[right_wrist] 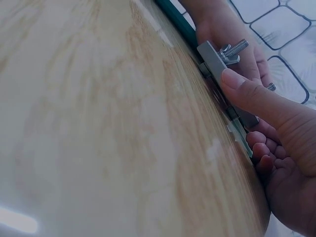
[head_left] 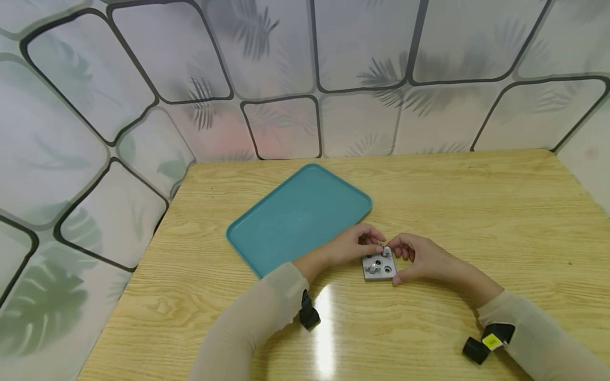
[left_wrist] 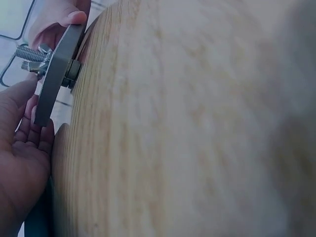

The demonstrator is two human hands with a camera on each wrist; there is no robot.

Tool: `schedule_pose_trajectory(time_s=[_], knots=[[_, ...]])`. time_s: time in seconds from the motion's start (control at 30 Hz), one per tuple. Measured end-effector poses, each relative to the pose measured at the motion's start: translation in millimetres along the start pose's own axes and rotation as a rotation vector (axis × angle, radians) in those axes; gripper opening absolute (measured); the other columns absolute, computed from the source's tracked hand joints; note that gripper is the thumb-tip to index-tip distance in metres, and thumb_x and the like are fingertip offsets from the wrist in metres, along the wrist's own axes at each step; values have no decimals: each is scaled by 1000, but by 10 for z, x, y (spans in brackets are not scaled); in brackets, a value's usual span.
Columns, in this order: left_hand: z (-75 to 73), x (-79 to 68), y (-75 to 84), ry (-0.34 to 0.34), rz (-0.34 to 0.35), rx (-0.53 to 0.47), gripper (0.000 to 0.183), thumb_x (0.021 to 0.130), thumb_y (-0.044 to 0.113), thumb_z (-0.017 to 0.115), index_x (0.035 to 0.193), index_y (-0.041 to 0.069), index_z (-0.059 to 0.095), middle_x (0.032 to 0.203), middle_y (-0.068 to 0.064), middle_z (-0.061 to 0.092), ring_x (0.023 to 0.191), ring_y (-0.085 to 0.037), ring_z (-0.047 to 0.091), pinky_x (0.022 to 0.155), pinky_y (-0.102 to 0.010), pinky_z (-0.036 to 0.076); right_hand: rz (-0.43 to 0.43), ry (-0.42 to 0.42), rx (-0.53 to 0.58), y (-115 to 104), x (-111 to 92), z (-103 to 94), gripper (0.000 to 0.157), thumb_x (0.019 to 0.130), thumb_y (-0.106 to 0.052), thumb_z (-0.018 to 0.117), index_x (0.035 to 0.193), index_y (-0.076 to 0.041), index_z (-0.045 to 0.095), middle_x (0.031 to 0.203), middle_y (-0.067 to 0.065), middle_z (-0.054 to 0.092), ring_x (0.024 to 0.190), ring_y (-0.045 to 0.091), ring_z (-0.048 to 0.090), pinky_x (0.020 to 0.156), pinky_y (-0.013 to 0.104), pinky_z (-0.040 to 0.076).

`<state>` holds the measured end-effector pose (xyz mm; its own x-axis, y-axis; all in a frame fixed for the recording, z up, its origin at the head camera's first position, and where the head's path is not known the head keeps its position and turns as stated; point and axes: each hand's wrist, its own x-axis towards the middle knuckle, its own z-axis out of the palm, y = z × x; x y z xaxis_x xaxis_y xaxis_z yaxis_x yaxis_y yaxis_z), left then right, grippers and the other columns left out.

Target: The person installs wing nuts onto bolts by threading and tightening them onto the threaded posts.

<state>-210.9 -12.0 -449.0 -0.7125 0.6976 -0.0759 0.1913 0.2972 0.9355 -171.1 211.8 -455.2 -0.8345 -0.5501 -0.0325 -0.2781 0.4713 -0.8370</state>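
A square grey metal plate (head_left: 379, 272) with several holes lies between both hands over the table. Two bolts stand up through it, each with a wing nut; one wing nut (head_left: 372, 269) is at the near left corner, the other at the far right corner. Hex bolt heads (left_wrist: 72, 71) show under the plate in the left wrist view. My left hand (head_left: 355, 245) pinches the far right wing nut (head_left: 386, 252) between thumb and fingertips. With the thumb on its near right edge and a forefinger at the far corner, my right hand (head_left: 421, 257) holds the plate.
A blue-green tray (head_left: 295, 217) lies at an angle behind the left forearm on the wooden table (head_left: 476, 211). Patterned wall covering (head_left: 286, 63) rises behind the table and along its left. Black wrist cameras (head_left: 310, 316) are strapped over both sleeves.
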Motion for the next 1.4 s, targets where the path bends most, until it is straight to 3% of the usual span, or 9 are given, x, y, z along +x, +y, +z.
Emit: schedule_pose_trajectory(time_s=[0.27,0.47,0.7,0.9,1.07,1.4], knots=[[-3,4,0,8,-4,20,12,91,14,64,99,4,62,87,-1,60,77,-4,54,69,-17,44,16,-1,7,-10,-2,-2,59,62,-26,89,107,-4,58,85,4,51,74,11,45,63,23,40],[-17,-10,5,-31,33,37,18,95,17,59,107,5,66,99,-2,62,86,-1,52,77,-17,44,21,-8,14,-38,0,-12,59,64,-26,89,108,-3,57,85,5,50,76,11,44,64,24,40],[-25,-13,16,-94,53,70,24,89,14,66,111,4,66,107,-5,55,96,-4,49,86,-17,43,13,-7,-9,-34,4,-9,58,64,-26,89,108,-4,58,85,4,50,75,11,44,63,23,40],[-5,-6,0,-31,15,11,23,89,14,67,110,5,63,97,-2,59,86,-4,53,77,-17,44,6,-2,3,-28,1,-5,59,63,-25,89,108,-3,58,85,4,50,76,11,44,64,23,40],[2,-4,6,20,-12,-30,15,88,12,68,97,3,60,85,1,58,76,-4,53,69,-17,44,0,-1,2,-28,4,-7,58,63,-25,89,108,-4,58,85,4,50,75,11,44,63,23,40],[-11,-29,31,-31,2,34,15,89,15,67,101,6,66,99,1,61,86,-2,52,75,-17,44,6,-1,7,-27,-7,-2,58,63,-25,89,107,-4,58,84,4,49,75,11,44,63,24,39]])
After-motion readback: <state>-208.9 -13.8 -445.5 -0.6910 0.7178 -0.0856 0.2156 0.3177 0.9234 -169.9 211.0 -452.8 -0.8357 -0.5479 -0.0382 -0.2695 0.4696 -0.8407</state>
